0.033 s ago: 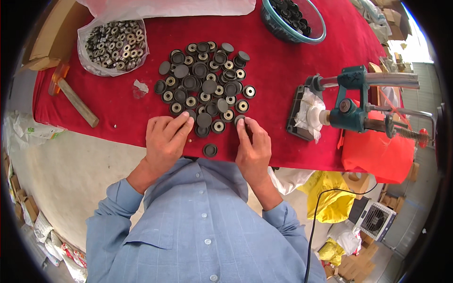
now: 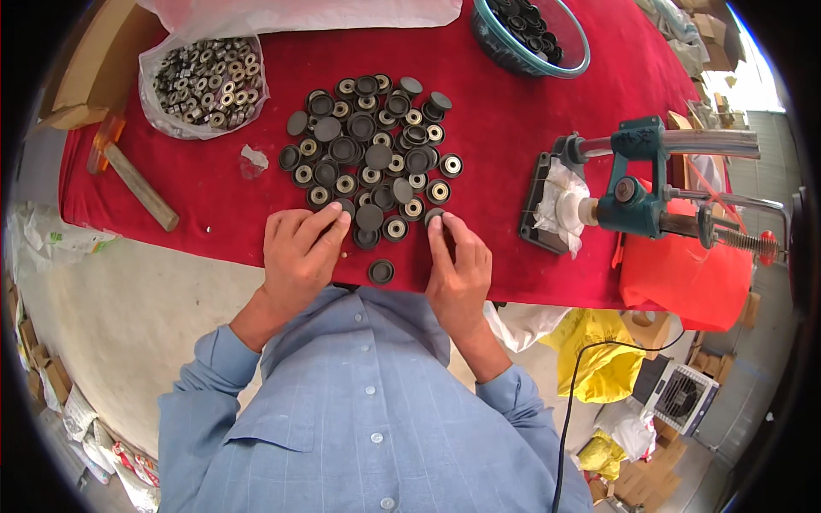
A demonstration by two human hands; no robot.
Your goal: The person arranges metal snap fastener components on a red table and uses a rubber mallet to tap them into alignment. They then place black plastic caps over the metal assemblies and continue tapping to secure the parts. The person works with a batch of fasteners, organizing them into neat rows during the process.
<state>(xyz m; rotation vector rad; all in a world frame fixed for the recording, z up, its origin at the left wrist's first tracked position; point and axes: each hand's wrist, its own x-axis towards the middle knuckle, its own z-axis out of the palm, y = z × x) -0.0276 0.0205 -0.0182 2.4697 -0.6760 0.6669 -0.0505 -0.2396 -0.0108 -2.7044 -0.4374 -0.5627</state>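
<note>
A pile of round black plastic caps [image 2: 379, 156] lies on the red cloth, several with a silver ring bearing [image 2: 345, 185] seated inside. At the pile's near left edge, my left hand [image 2: 299, 252] has its thumb and forefinger closed at a dark cap [image 2: 345, 206]; its other fingers are curled against the cloth. My right hand [image 2: 459, 269] pinches another black cap [image 2: 433, 214] at the near right edge, partly covered by the fingertips. Between the hands, close to the table's front edge, a single black cap [image 2: 380, 272] sits hollow side up.
A clear bag of bearings [image 2: 205, 90] and a wood-handled hammer [image 2: 141, 186] lie at left. A teal bowl [image 2: 586, 64] holding black parts stands at far right. The green hand press [image 2: 631, 192] occupies the right side, beside a red bag [image 2: 684, 278]. A cardboard box [image 2: 103, 60] stands far left.
</note>
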